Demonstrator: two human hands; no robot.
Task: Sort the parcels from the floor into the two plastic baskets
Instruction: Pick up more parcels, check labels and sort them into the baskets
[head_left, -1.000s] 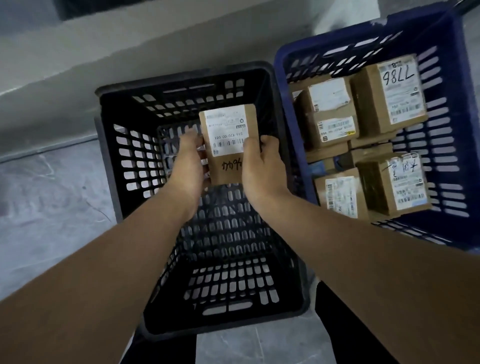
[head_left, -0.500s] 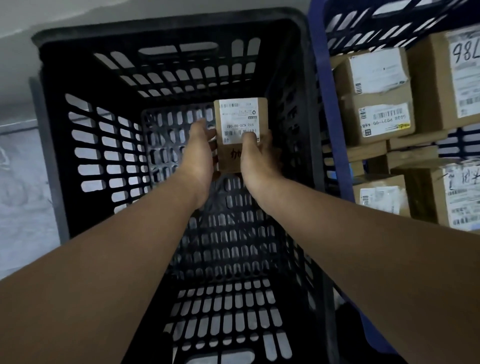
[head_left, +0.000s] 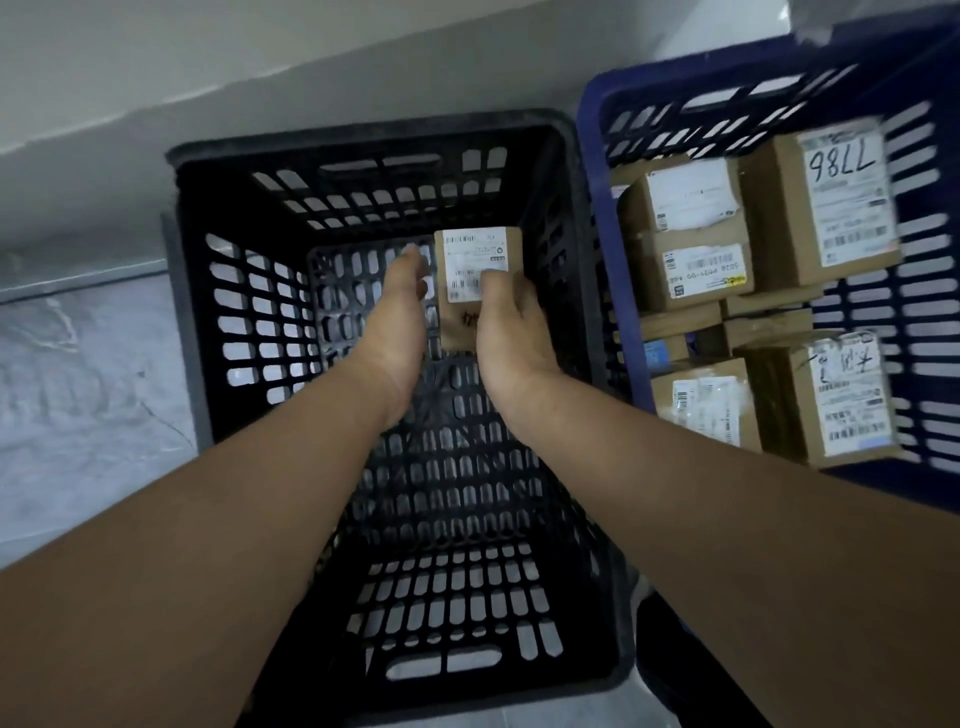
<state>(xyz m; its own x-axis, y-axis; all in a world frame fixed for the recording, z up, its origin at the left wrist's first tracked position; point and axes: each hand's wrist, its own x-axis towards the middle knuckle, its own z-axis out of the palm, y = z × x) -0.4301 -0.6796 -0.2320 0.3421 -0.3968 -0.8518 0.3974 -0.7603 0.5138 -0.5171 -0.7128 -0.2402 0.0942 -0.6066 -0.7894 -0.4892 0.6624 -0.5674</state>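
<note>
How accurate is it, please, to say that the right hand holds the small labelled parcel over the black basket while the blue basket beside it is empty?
One thing is wrong: the blue basket is not empty; the head view shows several labelled cardboard parcels in it. The right hand does hold the small labelled parcel over the black basket.

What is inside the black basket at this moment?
One small parcel, gripped by the right hand, with the left hand open beside it. The black basket shows bare slotted floor otherwise; both forearms hide parts of it.
</note>
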